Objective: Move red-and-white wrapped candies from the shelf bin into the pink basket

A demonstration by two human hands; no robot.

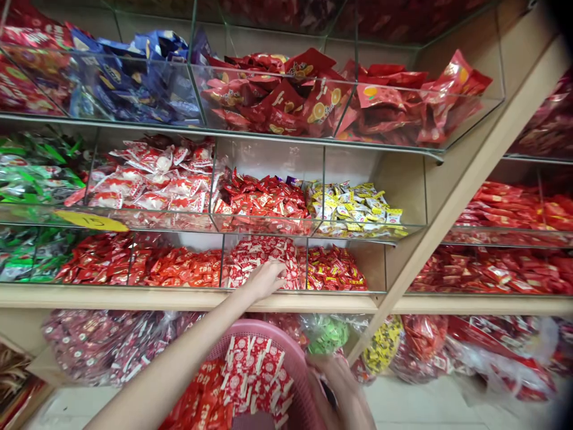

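Observation:
My left hand [267, 278] reaches over the front of a lower shelf bin and touches the small red-and-white wrapped candies [255, 251] in it. Its fingers look bent, but their tips are hidden, so whether candy is in them cannot be made out. Below stands a pink plastic basket [264, 326], with red-and-white candies [255, 376] on its right side and orange-red packets [201, 394] on its left. My right hand [342, 391], slightly blurred, is closed at the right rim of the basket. A dark strip lies at the basket's near edge.
Clear dividers split the shelves into bins: yellow-and-white candies [358, 206], red candies [335, 269], blue packets [138, 77] above. A yellow price tag [92, 221] hangs at left. A slanted wooden post [452, 197] stands at right. Bagged candies [111, 343] lie beneath the shelf.

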